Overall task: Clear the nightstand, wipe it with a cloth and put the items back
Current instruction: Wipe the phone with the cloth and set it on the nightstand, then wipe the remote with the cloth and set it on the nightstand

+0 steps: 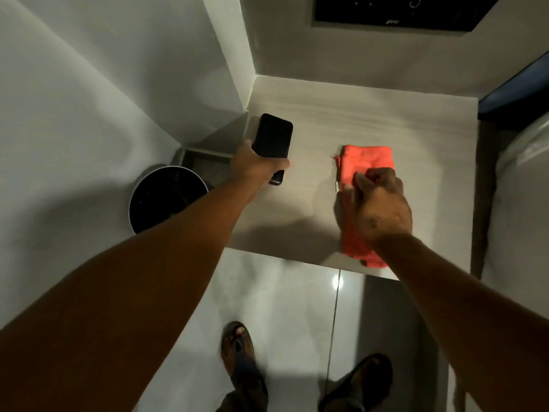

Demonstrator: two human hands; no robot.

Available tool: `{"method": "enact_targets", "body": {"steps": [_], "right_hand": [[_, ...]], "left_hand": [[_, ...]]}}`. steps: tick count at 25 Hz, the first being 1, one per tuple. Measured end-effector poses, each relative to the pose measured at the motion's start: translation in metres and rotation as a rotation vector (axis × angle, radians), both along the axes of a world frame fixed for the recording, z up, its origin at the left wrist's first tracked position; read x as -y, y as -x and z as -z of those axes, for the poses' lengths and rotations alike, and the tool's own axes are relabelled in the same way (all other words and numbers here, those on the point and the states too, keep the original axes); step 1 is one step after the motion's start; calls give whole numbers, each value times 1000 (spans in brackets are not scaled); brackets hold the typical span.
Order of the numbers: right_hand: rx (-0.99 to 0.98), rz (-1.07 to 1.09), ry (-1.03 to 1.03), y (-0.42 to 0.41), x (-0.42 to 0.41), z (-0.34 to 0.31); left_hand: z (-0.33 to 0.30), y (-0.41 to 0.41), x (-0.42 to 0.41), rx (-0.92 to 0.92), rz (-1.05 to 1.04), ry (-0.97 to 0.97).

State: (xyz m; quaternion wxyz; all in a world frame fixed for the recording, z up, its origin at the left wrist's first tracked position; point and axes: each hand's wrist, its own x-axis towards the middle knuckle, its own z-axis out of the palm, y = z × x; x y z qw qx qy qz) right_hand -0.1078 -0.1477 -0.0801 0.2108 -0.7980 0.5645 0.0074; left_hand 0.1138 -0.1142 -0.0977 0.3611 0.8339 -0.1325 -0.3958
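A pale nightstand top (371, 120) fills the middle of the head view. My left hand (254, 166) grips a black phone (274, 139) by its lower end, over the nightstand's left edge; whether the phone touches the surface I cannot tell. An orange cloth (367, 163) lies folded on the right half of the top, reaching the front edge. My right hand (381, 205) presses down on the cloth with its fingers curled into the fabric.
A round white bin with a dark inside (167, 197) stands on the floor left of the nightstand. White walls (104, 84) close the left and back. A bed edge (523, 188) borders the right. Glossy floor tiles (282, 295) and my sandalled feet (240, 358) are below.
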Motion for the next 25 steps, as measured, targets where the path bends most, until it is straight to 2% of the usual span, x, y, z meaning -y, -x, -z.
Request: {"method": "enact_targets", "body": {"steps": [5, 10, 13, 15, 17, 19, 20, 22, 25], "right_hand": [[79, 61, -57, -2, 12, 4], [42, 52, -102, 0, 21, 8], [94, 82, -161, 2, 30, 11], [172, 138, -237, 3, 38, 8], [248, 234, -270, 18, 39, -12], [424, 300, -128, 40, 29, -50], [503, 333, -1, 72, 22, -74], [551, 438, 179, 139, 3, -118], [412, 722, 394, 272, -25, -156]], "left_hand": [[0, -9, -4, 396, 437, -215], [-2, -19, 13, 544, 725, -465], [-7, -18, 16, 548, 770, -580], [-22, -8, 14, 584, 705, -567], [-48, 31, 14, 707, 716, -479], [-77, 92, 10, 804, 828, -250], [-93, 142, 9, 765, 922, -96], [-125, 235, -3, 572, 1072, 191], [-161, 369, -11, 388, 1226, 480]]}}
